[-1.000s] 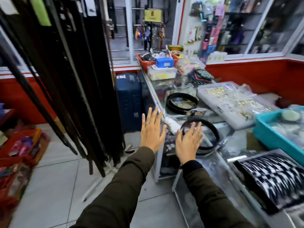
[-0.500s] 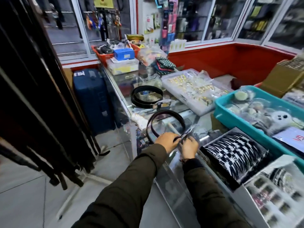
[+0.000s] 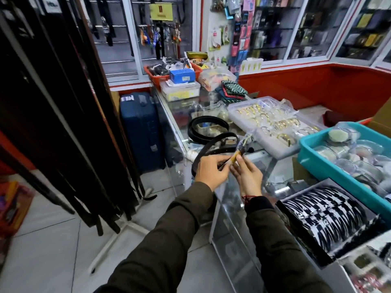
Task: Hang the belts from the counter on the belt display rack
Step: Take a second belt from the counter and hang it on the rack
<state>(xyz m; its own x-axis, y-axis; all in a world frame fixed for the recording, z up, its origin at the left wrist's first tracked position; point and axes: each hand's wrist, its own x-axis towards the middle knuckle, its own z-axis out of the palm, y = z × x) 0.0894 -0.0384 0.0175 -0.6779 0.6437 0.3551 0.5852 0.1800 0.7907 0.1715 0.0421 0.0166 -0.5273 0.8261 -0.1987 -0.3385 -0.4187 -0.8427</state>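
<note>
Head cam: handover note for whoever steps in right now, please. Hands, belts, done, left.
Left hand: pinching the lifted belt near its packaged buckle end.
Right hand: fingers on the same end, at the yellow tag.
Lifted belt: coiled, held above the glass counter.
Second belt: coiled, lying on the counter farther back, untouched.
Belt display rack: to the left, already hung with many dark belts.
Done: one belt picked up.
Left: hang it on the rack, then the second belt.
</note>
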